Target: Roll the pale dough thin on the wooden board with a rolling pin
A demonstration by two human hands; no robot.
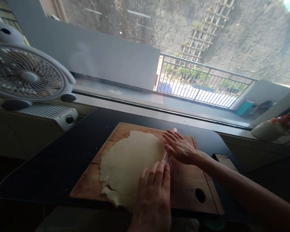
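A large, uneven sheet of pale dough lies on a wooden board, its edge ragged and split at the lower left. Along the dough's right side runs a rolling pin, mostly covered by my hands; its far end shows beyond my fingers. My right hand rests on the far part of the pin, fingers stretched out and not wrapped round it. Nearer to me, my left hand lies over the pin's near part, with its fingers extended close together. The pin's near end is hidden.
The board lies on a dark table. A phone is at the table's right edge. To the left, a white fan stands above a white slatted unit. A window sill runs behind the table, with a white pot at right.
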